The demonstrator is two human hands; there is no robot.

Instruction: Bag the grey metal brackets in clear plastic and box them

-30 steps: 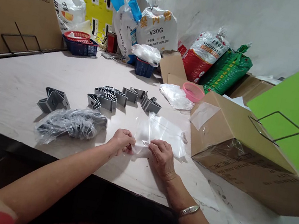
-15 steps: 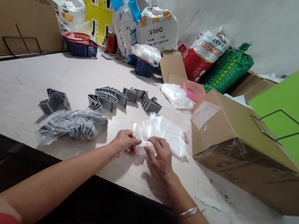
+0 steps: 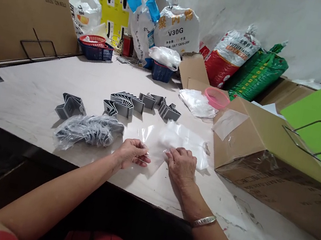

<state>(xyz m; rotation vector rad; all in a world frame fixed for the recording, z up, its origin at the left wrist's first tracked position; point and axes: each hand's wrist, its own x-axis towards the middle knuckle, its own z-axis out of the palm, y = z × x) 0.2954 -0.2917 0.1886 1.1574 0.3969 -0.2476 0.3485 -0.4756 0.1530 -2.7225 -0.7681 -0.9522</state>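
A clear plastic bag (image 3: 153, 161) stretches between my two hands, low over the table's front part. My left hand (image 3: 134, 153) pinches one side of it between thumb and fingers. On the other side my right hand (image 3: 181, 164) is closed on the bag's edge, its fingers bent. Behind my right hand lies a stack of clear plastic bags (image 3: 195, 144). Left of my left hand rests a filled clear bag (image 3: 88, 131) with grey bent parts inside. Grey zigzag metal-looking pieces (image 3: 122, 104) stand in nested groups beyond it.
An open cardboard box (image 3: 266, 155) stands close on the right, a wire handle on its flap. Sacks (image 3: 176, 27), blue baskets (image 3: 98, 52) and a pink basket (image 3: 216, 98) line the back. A large carton (image 3: 28, 5) rises at left.
My hands have moved apart, and the clear bag now spreads wider between them. The whole view has shifted slightly, so things appear farther right.
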